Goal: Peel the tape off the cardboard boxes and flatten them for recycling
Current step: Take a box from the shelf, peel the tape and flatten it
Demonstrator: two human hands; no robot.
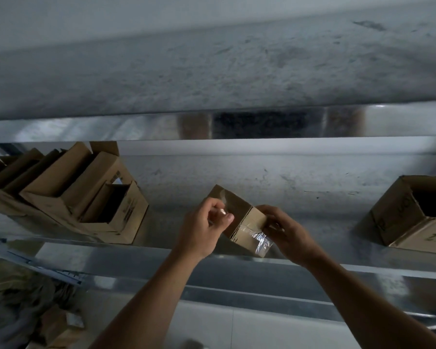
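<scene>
Left hand, fingers curled, pinches a lifted tape strip on the small cardboard box. Right hand grips the box's 3 o'clock end, where a crinkled tape patch clings. The box sits near the front edge of the metal shelf. Opened boxes stand at 9 o'clock and 3 o'clock. Recommended technique: brace the box firmly and pull low and slowly along the seam, so the strip likely lifts whole.
</scene>
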